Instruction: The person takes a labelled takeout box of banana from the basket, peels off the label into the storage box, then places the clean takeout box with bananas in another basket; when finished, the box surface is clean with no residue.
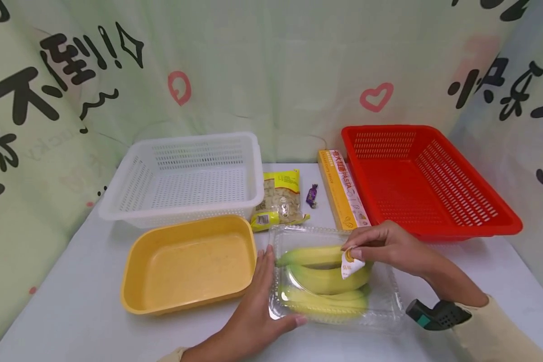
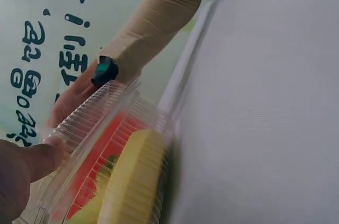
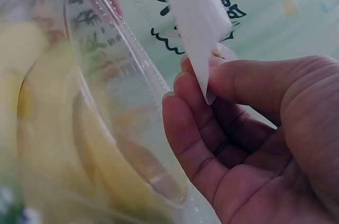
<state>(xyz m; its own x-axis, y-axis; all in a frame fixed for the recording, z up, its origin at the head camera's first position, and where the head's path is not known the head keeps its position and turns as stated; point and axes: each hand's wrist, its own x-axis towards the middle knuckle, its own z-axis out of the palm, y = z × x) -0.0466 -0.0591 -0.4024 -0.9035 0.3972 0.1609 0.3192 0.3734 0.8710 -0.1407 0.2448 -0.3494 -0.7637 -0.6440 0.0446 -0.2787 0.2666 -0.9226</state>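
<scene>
I take the clear box (image 1: 386,314) as my dial's centre; it sits on the white surface (image 1: 63,311), with the bananas (image 1: 328,279) inside it. Leftmost, at ten o'clock, I have a white basket (image 1: 199,186), and at nine a yellow tub (image 1: 187,266) just in front of it. Next comes the left hand (image 1: 260,304) at about eight o'clock, its fingers straight and resting against the box's left side, the thumb at the front edge. Toward eleven I see a yellow-ended bag (image 1: 280,198), then a small purple candy (image 1: 311,196) just short of twelve, and at twelve a long pasta box (image 1: 342,188). Over the upper right of the clear box, a white paper slip (image 1: 349,266) is pinched between the thumb and fingers of the right hand (image 1: 380,246). Farthest right, between one and two o'clock, I find a red basket (image 1: 412,191) beside the pasta box.
</scene>
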